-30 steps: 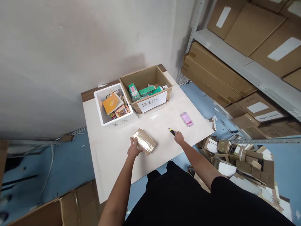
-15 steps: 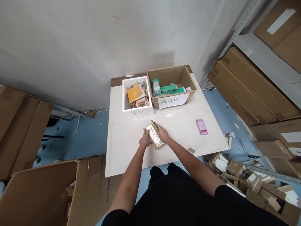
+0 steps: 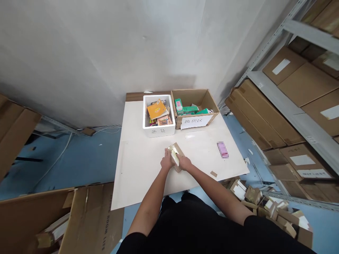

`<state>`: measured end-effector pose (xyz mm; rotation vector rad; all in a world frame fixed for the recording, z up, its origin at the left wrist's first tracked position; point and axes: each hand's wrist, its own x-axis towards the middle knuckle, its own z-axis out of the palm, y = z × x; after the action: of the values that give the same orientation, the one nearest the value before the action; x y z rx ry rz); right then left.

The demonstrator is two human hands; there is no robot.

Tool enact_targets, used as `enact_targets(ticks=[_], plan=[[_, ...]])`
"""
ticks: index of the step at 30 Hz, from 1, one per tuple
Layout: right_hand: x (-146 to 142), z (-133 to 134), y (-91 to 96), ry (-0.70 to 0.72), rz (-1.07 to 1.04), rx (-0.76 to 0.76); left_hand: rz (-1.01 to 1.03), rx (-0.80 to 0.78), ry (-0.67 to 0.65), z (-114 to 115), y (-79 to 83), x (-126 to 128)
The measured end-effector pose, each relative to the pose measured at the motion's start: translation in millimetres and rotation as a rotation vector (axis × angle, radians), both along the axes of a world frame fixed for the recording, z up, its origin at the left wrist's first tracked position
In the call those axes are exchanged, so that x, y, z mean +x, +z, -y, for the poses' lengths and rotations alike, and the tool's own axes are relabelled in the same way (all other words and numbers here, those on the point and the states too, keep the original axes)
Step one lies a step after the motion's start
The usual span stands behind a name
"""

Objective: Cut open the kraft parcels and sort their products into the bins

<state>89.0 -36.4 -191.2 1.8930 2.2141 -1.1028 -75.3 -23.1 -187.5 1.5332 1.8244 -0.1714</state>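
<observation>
A small brown cardboard box (image 3: pixel 178 147) with shiny clear tape lies on the white table in front of me, turned at an angle. My left hand (image 3: pixel 166 161) is closed on its left side, fingers over the top. On the right side, my right hand (image 3: pixel 184 162) is closed with its fingers against the box. A bit of the yellow and black utility knife (image 3: pixel 176 153) shows at its fingertips; the blade cannot be made out. Between the hands a pale strip (image 3: pixel 175 158) stands up from the box top.
Behind stand a white foam box (image 3: pixel 159 132) of booklets and a cardboard bin (image 3: pixel 212 121) with green boxes. A blurred pink item (image 3: pixel 222 150) and a cardboard scrap (image 3: pixel 213 174) lie on the table's right. Cartons fill the shelves (image 3: pixel 267 83) at right; an open carton (image 3: pixel 87 215) is at lower left.
The view has shifted. My right hand has turned lower against the box, hiding most of the knife, and a pale strip now stands up where the shiny top lay flat.
</observation>
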Motion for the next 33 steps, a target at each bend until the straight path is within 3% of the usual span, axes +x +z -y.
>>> enact_targets(ticks=[9,13,15,17,21,26,29,33], plan=[[83,108,21.5,-0.003,0.162,-0.188,-0.018,0.042,-0.093,-5,-2.0,1],[100,123,14.6,-0.288,0.050,-0.001,-0.026,0.060,-0.140,-9,0.7,-2],[91,114,3.6,-0.463,0.009,0.082,-0.036,0.066,-0.151,-10,4.7,-3],[74,94,-9.5,-0.551,-0.021,0.098,-0.032,0.073,-0.153,-9,10.0,-3],[45,36,-25.6,-0.584,-0.019,0.017,-0.041,0.085,-0.069,6,18.7,-7],[50,-26,-18.2,-0.549,-0.049,0.078,-0.138,0.083,-0.040,38,21.2,-21],[64,-36,-15.0,-0.667,-0.218,0.095,-0.203,0.160,-0.093,44,20.5,-16],[87,-19,-22.0,-0.895,-0.654,-0.009,-0.154,0.185,-0.286,35,12.8,9]])
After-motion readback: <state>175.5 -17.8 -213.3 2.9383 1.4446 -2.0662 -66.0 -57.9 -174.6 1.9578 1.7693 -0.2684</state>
